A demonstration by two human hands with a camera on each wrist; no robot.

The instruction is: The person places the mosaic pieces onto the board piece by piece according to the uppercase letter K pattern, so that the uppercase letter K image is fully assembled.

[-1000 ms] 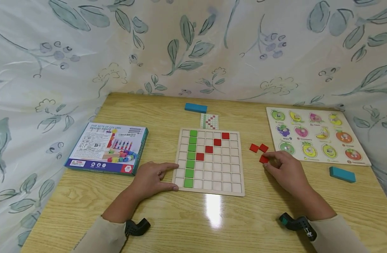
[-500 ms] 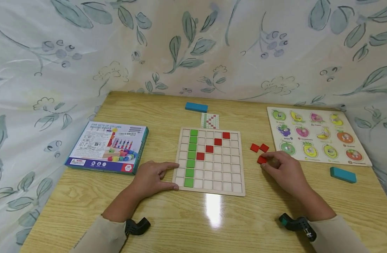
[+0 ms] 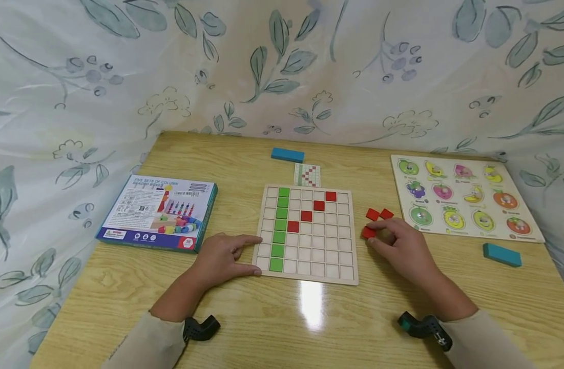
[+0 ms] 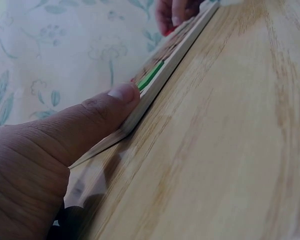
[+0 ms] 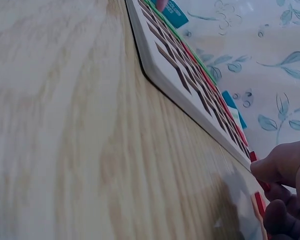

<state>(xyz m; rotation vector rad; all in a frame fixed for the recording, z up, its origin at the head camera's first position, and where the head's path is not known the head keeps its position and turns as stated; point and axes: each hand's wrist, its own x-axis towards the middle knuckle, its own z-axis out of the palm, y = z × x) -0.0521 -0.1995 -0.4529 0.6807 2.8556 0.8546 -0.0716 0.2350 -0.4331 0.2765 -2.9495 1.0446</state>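
A wooden grid board (image 3: 311, 280) lies mid-table, one column filled with green tiles (image 3: 279, 237) and several red tiles (image 3: 306, 216) running diagonally to its upper right. My left hand (image 3: 219, 261) rests at the board's left side, thumb on the lower-left corner and index finger straight on the edge; the thumb (image 4: 122, 93) shows on the rim in the left wrist view. Right of the board, my right hand (image 3: 406, 251) pinches a red square tile (image 3: 368, 232) between thumb and forefinger. Two loose red tiles (image 3: 385, 213) lie just beyond those fingertips.
A small pattern card (image 3: 307, 175) sits behind the board, with a blue block (image 3: 288, 155) behind it. At left lies a beaded-toy box (image 3: 157, 212). A fruit puzzle board (image 3: 466, 197) and a teal block (image 3: 502, 254) are at right.
My right hand has drawn the red tile leftward, away from the spot beside the puzzle board and closer to the grid board. The left hand stays at the board's edge.
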